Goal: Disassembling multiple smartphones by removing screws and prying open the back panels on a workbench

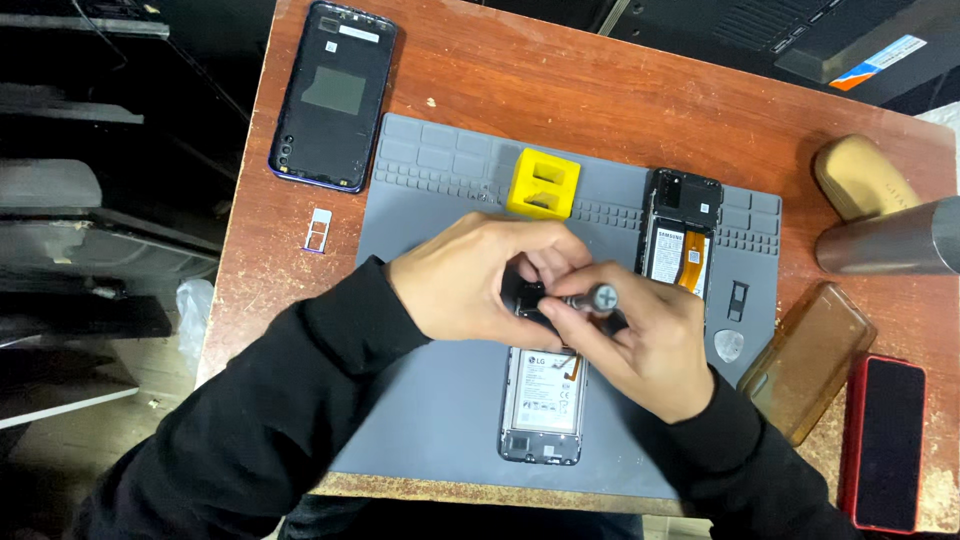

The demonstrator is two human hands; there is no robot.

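Observation:
An opened phone [542, 405] with its back cover off and battery showing lies on a grey work mat [430, 400]. My left hand [470, 280] curls over the phone's top end and steadies it. My right hand [645, 345] pinches a small screwdriver [598, 298], its round grey cap facing up, with the tip down on the phone's upper part, which both hands hide.
A second opened phone [682, 235] and a yellow block [543, 183] sit at the mat's far side. A dark back cover [333, 95] and a card tray [319, 230] lie at left. A brown clear case [808, 360], a red phone [885, 440], a pick [728, 345] and a grey cylinder [885, 240] are at right.

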